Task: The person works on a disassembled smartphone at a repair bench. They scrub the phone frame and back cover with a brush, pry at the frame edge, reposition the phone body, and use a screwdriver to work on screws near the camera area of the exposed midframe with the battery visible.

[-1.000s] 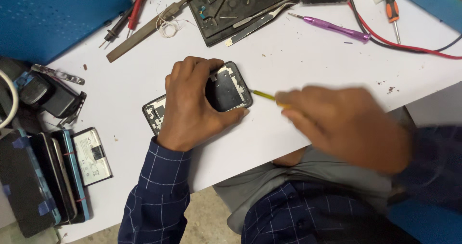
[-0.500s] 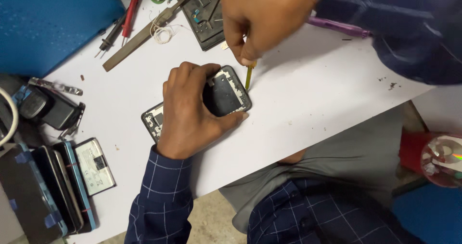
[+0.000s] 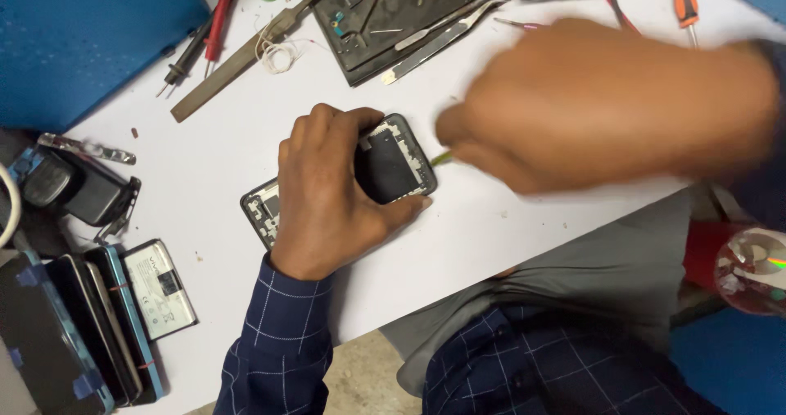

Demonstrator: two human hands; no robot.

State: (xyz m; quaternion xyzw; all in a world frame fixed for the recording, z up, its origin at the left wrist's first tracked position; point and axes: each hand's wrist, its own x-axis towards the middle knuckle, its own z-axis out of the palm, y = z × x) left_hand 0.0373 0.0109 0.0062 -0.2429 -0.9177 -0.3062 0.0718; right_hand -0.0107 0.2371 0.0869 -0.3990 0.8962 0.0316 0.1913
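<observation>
Well to the left of the left hand [image 3: 327,194], a row of phones stands on edge in a holder [image 3: 74,333] with a loose flat battery [image 3: 160,288] leaning beside it, and up-left of the hand a long metal file [image 3: 237,63] lies across the white table [image 3: 205,161]. The left hand lies palm-down over an opened phone [image 3: 393,165], fingers curled on its far edge and thumb pressed along the near edge, so the frame is pinned flat to the table; the phone's left end pokes out under the wrist and its dark inner half shows to the right of the knuckles. With the back off and the inner boards bare, the phone looks light, thin and stiff but fragile; it seems best gripped by the rim of the frame, as this hand does, and not by the exposed parts. Just right of the phone, the right hand [image 3: 606,104] is motion-blurred; it appears to pinch a slim yellow-green tool [image 3: 442,158] whose tip sits at the phone's right edge, though the blur hides the exact grip. Above both hands lies a dark work mat [image 3: 360,30] with tweezers [image 3: 442,34].
</observation>
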